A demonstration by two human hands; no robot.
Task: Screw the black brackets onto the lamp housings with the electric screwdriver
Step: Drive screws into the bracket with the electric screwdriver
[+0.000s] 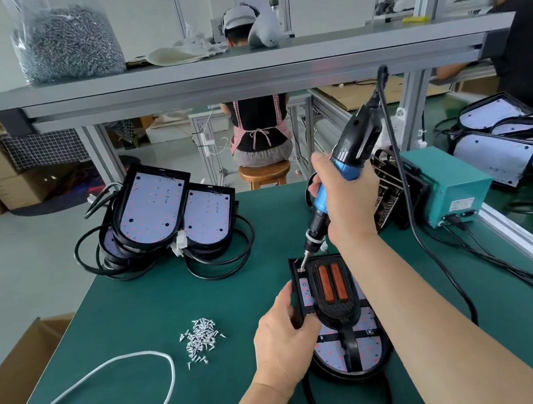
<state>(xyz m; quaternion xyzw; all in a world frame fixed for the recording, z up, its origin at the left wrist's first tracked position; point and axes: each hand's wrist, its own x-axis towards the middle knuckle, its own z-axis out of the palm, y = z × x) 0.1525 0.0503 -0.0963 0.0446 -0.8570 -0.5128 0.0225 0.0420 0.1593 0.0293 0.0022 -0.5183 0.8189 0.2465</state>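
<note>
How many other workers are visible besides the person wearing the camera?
2. The seated worker is on a wooden stool beyond the shelf, back turned. The second worker is at the right edge of the view. Others may be hidden.

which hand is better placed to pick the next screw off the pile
Left. The left hand grips the lamp housing on the side facing the screw pile, so it is nearer. The right hand is wrapped round the electric screwdriver, whose bit sits on the housing's far left corner.

right grip (347, 198) high and curled, left grip (286, 338) low, curled
</note>
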